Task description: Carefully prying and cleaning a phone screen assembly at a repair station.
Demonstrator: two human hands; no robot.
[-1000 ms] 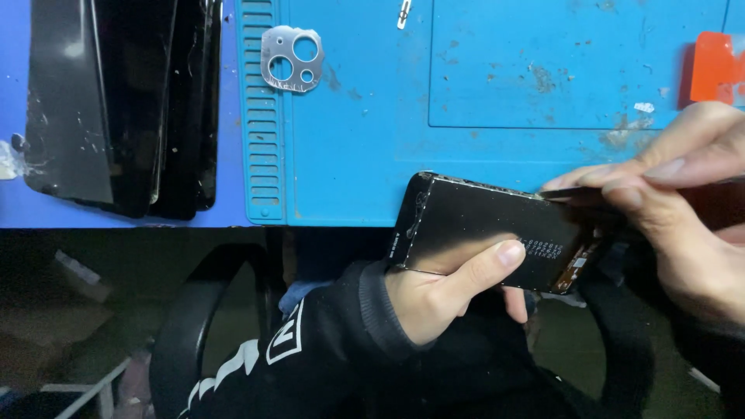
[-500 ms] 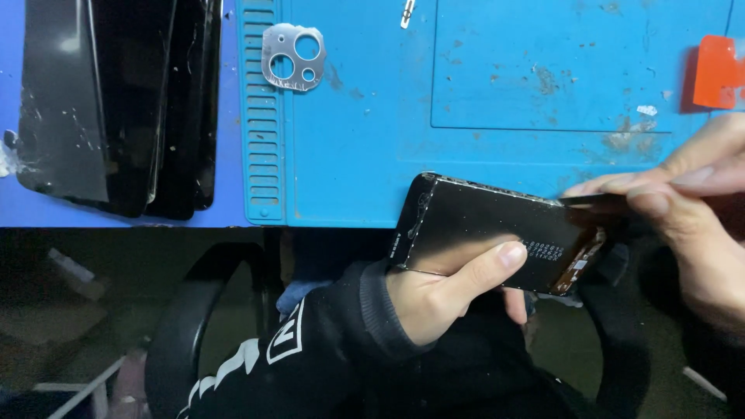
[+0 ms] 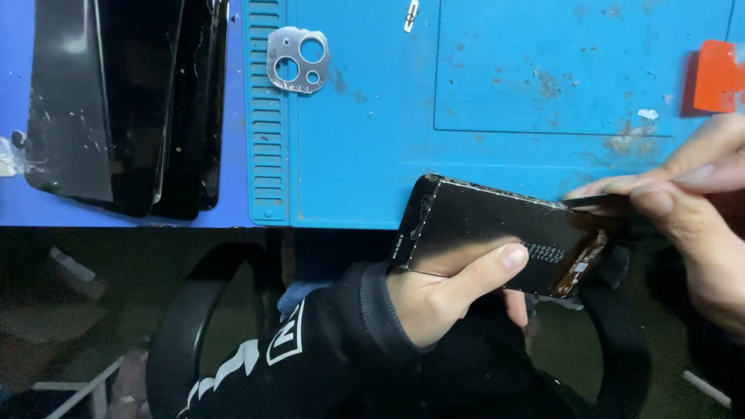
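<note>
My left hand (image 3: 450, 291) grips a black phone body (image 3: 485, 229) from below, thumb across its dark face, holding it at the near edge of the blue work mat (image 3: 481, 116). Cracked glass shows along the phone's left end, and a small board part shows at its right corner. My right hand (image 3: 683, 209) pinches a thin dark flat tool (image 3: 594, 202) whose tip touches the phone's upper right edge.
A silver camera-lens frame (image 3: 299, 60) lies on the mat near its ribbed left strip. A stack of black phone back panels (image 3: 124, 109) rests at the left. An orange plastic piece (image 3: 718, 76) sits far right. A small metal part (image 3: 411, 14) lies at the top.
My right hand has slid to the right along the phone's upper edge with the thin tool. The left hand and phone have stayed put.
</note>
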